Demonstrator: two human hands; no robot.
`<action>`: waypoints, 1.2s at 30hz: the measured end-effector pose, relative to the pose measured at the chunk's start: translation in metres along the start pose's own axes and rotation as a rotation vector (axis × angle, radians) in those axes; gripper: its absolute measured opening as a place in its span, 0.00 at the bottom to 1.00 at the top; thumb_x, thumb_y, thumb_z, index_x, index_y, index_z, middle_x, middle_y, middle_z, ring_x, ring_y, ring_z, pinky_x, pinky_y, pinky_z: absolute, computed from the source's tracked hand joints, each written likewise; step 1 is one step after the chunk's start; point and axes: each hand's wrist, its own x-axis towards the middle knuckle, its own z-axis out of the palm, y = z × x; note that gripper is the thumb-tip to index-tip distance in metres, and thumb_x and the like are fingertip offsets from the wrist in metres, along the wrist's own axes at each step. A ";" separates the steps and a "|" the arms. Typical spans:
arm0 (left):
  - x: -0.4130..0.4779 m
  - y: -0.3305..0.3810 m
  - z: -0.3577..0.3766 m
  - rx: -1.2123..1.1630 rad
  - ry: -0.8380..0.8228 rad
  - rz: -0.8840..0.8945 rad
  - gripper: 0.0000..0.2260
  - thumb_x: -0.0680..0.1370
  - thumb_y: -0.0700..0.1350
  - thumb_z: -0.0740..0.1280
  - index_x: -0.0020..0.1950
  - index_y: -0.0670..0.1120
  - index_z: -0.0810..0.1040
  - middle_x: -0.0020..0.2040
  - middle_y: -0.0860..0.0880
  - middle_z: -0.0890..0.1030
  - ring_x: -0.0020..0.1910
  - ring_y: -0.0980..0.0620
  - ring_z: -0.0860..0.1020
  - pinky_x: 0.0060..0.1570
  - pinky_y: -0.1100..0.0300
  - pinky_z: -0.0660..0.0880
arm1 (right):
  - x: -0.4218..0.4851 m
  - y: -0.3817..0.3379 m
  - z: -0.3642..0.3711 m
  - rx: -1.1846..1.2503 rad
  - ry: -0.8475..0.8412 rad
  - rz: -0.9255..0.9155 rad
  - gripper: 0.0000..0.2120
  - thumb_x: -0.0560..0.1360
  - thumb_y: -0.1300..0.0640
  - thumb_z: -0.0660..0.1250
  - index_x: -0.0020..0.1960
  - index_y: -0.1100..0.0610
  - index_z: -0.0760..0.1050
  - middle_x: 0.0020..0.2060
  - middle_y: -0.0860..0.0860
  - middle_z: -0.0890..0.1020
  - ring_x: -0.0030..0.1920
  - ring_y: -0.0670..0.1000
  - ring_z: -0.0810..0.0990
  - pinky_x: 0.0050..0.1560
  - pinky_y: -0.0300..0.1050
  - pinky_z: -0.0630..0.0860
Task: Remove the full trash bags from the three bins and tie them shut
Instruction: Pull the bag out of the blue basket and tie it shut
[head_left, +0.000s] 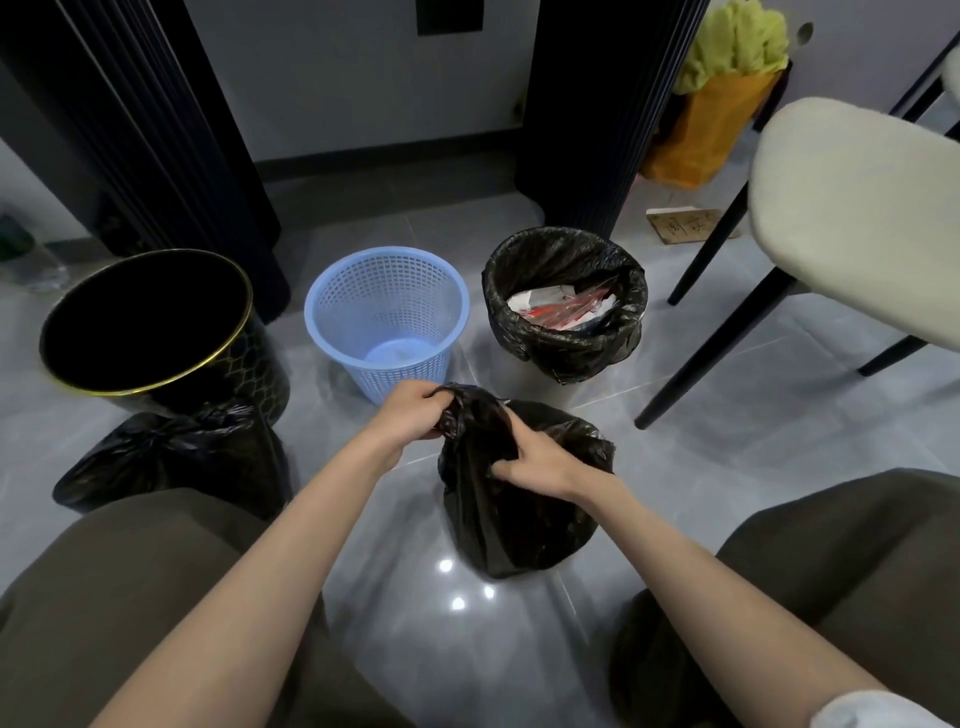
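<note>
Three bins stand in a row on the floor. The black bin with a gold rim (228, 317) at the left holds no bag. The blue mesh basket (332, 332) in the middle is bare inside too. The right bin (566, 358) is lined with a black bag holding paper and red wrappers. A full black trash bag (519, 519) stands on the tiles in front of me. My left hand (410, 415) grips its gathered top, and my right hand (540, 462) grips the plastic just below. Another black bag (171, 457), its top bunched, lies at the left by the gold-rimmed bin.
A pale cushioned chair (852, 223) with black legs stands at the right. An orange bag with green stuffing (711, 124) sits behind it by the wall. Dark ribbed columns (587, 130) rise behind the bins. My knees in brown trousers (130, 597) frame the grey tiled floor.
</note>
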 end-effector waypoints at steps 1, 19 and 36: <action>-0.001 0.001 0.000 0.006 -0.017 -0.003 0.10 0.79 0.38 0.59 0.43 0.42 0.78 0.38 0.46 0.77 0.36 0.55 0.74 0.34 0.70 0.75 | 0.001 -0.001 0.005 0.033 -0.046 -0.011 0.42 0.70 0.58 0.70 0.75 0.38 0.51 0.61 0.46 0.76 0.60 0.46 0.74 0.63 0.38 0.68; -0.001 -0.002 0.007 -0.209 -0.086 -0.123 0.11 0.80 0.35 0.56 0.49 0.42 0.78 0.40 0.48 0.78 0.40 0.57 0.76 0.36 0.71 0.76 | 0.015 0.007 0.046 0.263 -0.066 0.164 0.10 0.79 0.57 0.61 0.57 0.58 0.77 0.52 0.53 0.81 0.57 0.52 0.78 0.62 0.46 0.73; -0.008 -0.001 -0.003 -0.415 0.033 -0.092 0.14 0.79 0.32 0.56 0.39 0.44 0.76 0.38 0.47 0.78 0.39 0.55 0.77 0.31 0.72 0.77 | 0.006 0.014 0.042 -0.107 -0.063 0.040 0.07 0.77 0.48 0.61 0.44 0.48 0.76 0.44 0.47 0.81 0.50 0.49 0.79 0.59 0.48 0.73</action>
